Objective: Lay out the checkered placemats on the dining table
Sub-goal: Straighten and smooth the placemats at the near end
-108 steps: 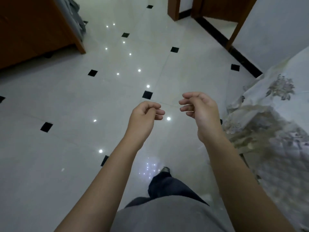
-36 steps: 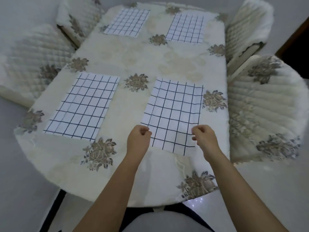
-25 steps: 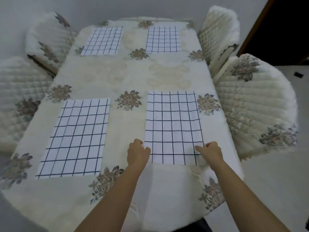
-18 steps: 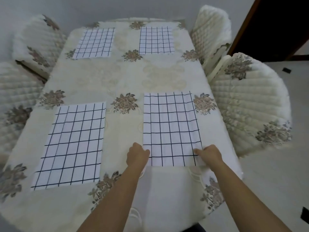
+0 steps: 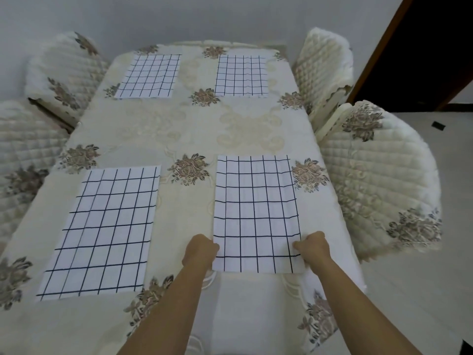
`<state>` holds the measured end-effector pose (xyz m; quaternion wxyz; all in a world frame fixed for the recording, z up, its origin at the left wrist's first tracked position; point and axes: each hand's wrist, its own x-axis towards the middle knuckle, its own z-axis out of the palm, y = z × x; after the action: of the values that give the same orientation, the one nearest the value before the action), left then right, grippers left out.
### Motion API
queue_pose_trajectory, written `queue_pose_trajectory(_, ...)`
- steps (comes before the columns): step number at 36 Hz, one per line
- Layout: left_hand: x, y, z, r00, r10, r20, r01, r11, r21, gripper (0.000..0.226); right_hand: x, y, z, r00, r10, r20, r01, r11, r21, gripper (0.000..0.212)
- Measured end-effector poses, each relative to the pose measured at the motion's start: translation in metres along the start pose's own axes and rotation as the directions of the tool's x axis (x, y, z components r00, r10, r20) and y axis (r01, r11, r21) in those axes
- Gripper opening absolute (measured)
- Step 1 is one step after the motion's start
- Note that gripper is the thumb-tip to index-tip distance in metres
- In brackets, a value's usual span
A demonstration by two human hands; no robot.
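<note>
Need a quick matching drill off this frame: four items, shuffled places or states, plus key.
Items:
1. left hand
2. near-left white checkered cloth placemat
3. far-right white checkered cloth placemat
4. quilted cream chair cover

Places or states:
A. right of the table
B. flat, untouched, near edge
C. grip on the near-right checkered placemat
D. far end, by the wall

Pairs: 1-C, 2-B, 3-D, 4-A
</note>
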<state>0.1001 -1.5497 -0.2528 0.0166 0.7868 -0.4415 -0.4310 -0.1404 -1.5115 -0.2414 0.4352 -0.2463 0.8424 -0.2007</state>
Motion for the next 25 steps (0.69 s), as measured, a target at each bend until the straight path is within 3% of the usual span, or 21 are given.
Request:
queue_pose_trajectory(4, 0.0, -0.006, -0.005, 1.0, -0.028, -0.002, 0.028, 1.0, 0.01, 0.038, 0.0, -0.003, 0.005, 0.999, -0.04, 0.014, 0.041, 0.997, -0.064, 0.019)
queue_pose_trajectory(7, 0.0, -0.013, -0.009, 0.999, -0.041, 0.0, 0.041, 0.999, -0.004, 0.034, 0.0, -0.003, 0.01, 0.996, -0.091, 0.017, 0.092, 0.991, -0.101, 0.025)
queue_pose_trajectory(11, 0.0, -0.02, -0.017, 0.999, -0.043, -0.013, 0.043, 0.999, -0.032, 0.031, -0.002, -0.007, 0.018, 0.992, -0.122, 0.018, 0.123, 0.986, -0.115, 0.01)
queue_pose_trajectory(14, -0.001, -0.023, -0.019, 1.0, -0.014, -0.021, 0.014, 1.0, -0.022, 0.031, -0.001, -0.008, 0.021, 0.99, -0.136, 0.021, 0.138, 0.984, -0.11, 0.021)
queue_pose_trajectory(25, -0.001, -0.021, -0.014, 0.994, 0.105, -0.015, -0.105, 0.994, 0.026, 0.04, 0.002, -0.002, 0.014, 0.992, -0.125, -0.021, 0.121, 0.985, -0.123, 0.009)
